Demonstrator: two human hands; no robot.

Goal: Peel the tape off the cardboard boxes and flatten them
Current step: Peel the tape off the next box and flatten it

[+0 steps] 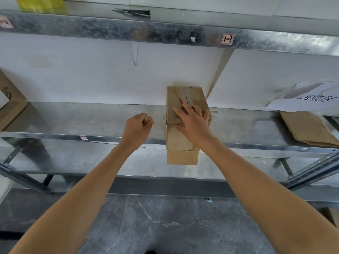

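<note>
We press our right hand (192, 121) flat, fingers spread, on top of the cardboard box (178, 142), which lies on the metal shelf (82, 120) with its near end jutting past the front edge; that pressure looks meant to pin it. Our left hand (139, 125) is curled, pinching the tape (163, 118) stretched leftwards off the box's side, peeling.

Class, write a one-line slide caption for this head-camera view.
Right hand steadies a box on a shelf while left hand pinches tape stretched from its side.
</note>
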